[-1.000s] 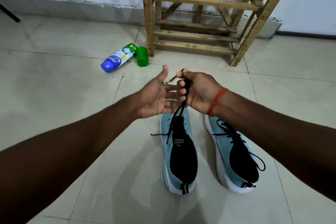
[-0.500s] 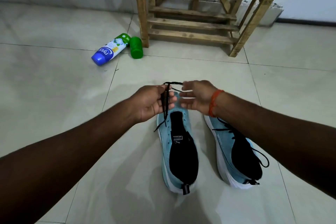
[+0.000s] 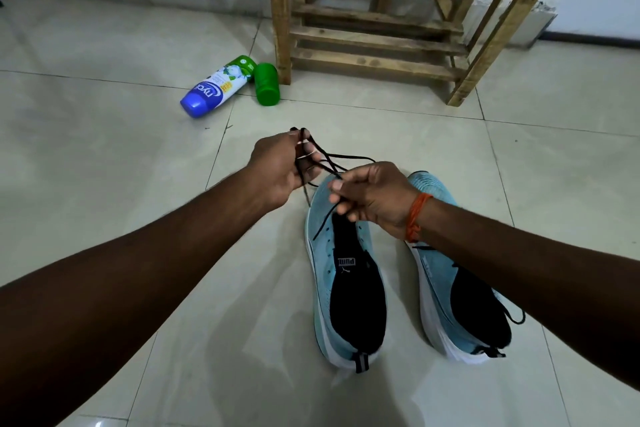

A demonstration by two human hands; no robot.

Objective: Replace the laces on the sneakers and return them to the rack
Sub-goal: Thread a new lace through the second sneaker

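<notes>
Sneakers (image 3: 320,253) side by side on floor (image 3: 138,166), toes toward rack (image 3: 374,42), heels toward person; left one's insole reads "PUMA". Black lace (image 3: 349,159) over toes: left hand (image 3: 277,170) grips bunch, right hand (image 3: 377,198) pinches strand. Bottle (image 3: 214,90) reads "nycil".

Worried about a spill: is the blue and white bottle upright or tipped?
Tipped: the bottle lies on its side on the floor.

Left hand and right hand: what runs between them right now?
In the head view, strands of the black lace cross the gap between the left hand and the right hand. Both hands grip it above the toe of a blue sneaker.
</notes>
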